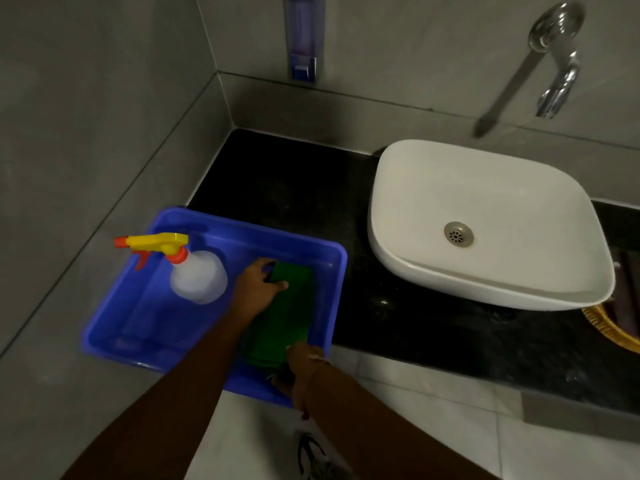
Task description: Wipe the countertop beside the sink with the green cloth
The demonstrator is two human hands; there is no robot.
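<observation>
A folded green cloth (pixel 287 320) lies in the right half of a blue plastic tub (pixel 332 271) standing on the left end of the black countertop (pixel 294 188). My left hand (pixel 258 284) grips the cloth's far edge, thumb on top. At the cloth's near end, by the tub's front rim, my right hand (pixel 299 370) holds the other edge. The white sink basin (pixel 485 223) sits on the counter to the right of the tub.
A clear spray bottle (pixel 197 280) with a yellow and orange trigger stands in the tub's left part. A wall tap (pixel 554 60) hangs above the sink and a soap dispenser (pixel 304 36) is on the wall. A wicker basket (pixel 609 323) shows under the sink's right side.
</observation>
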